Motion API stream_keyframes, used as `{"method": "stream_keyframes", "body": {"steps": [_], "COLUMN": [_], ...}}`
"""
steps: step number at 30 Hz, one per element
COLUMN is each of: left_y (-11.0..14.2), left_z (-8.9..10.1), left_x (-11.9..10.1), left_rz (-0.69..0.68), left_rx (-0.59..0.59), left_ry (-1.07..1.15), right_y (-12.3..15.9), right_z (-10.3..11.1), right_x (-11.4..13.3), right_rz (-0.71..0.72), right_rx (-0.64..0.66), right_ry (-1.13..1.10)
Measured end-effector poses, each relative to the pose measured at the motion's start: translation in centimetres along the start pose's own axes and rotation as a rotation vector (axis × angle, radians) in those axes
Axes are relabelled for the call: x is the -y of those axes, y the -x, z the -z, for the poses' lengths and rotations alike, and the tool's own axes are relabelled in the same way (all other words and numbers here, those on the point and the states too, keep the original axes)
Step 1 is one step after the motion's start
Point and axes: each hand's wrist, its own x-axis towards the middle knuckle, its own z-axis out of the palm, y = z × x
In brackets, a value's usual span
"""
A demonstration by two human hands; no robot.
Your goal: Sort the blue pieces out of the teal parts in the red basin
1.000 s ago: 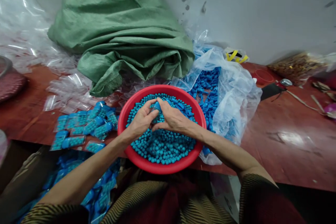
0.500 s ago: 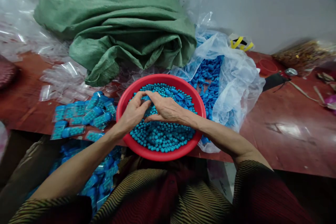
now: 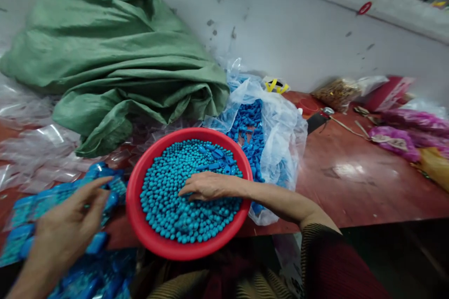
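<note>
Centre frame, the right hand (image 3: 206, 186) dips into smooth, round turquoise beads (image 3: 164, 182) filling a red plastic bowl (image 3: 133, 201), fingers bunched, tips among the beads, any grip impossible to tell. Just above the knuckles, an elongated blue plastic piece (image 3: 207, 167) lies nearly level, left to right. Lower left, the blurred left hand (image 3: 66, 229), thumb and forefinger apart, hangs over clear, blue-capped bead packets (image 3: 26, 210).

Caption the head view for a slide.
Right hand at turquoise beads in a red basin, left hand near blue packets.
</note>
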Motion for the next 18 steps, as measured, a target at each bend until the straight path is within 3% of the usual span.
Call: {"method": "stream_keyframes", "body": {"steps": [1,2,6,12,13,15,18], "left_y": [-0.3,-0.7,-2.6,-4.5,-4.6,-4.9,-5.1], "left_z": [-1.6,-3.3,-8.1,-9.2,-9.4,-10.0,-11.0], "left_x": [-1.2,-2.3,-4.5,-3.8,-3.8,-3.8,-4.0], "left_rz": [-0.041,-0.095,-0.141,0.002,0.025,0.046,0.012], "left_rx": [-0.063,-0.042,0.28,0.652,0.665,0.649,0.535], "left_ry": [-0.067,-0.083,-0.083,0.18,0.187,0.142,0.039], "right_y": [-0.1,-0.1,-0.1,0.5,0.6,0.7,0.5], "right_z": [-0.1,-0.3,-0.6,-0.1,0.0,0.0,0.1], "right_x": [0.1,0.2,0.4,-0.7,-1.1,-1.6,-2.1], "right_rz": [-0.006,-0.017,-0.052,-0.261,-0.338,-0.374,-0.418], "right_rx": [-0.003,-0.001,0.001,-0.14,-0.211,-0.233,-0.232], "right_ry": [0.038,0.082,0.162,-0.314,-0.416,-0.507,-0.611]}}
